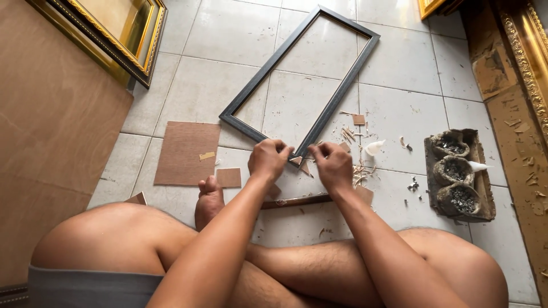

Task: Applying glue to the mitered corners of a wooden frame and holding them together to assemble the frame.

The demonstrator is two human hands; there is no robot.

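A dark rectangular picture frame (337, 91) lies flat on the white tiled floor (399, 108), its near corner pointing at me. My left hand (268, 158) and my right hand (332, 164) meet at that near corner, fingers closed, pinching a small triangular brown piece (296, 161) between them. I cannot tell whether they also grip the frame. My crossed bare legs (342, 268) fill the bottom of the view.
A brown board square (185, 151) and a smaller piece (229, 177) lie left of my hands. Wood chips (358, 171) scatter to the right. A grey tray with three dark-filled cups (456, 177) stands right. Gold frames (123, 31) and a large brown panel (51, 125) lean at left.
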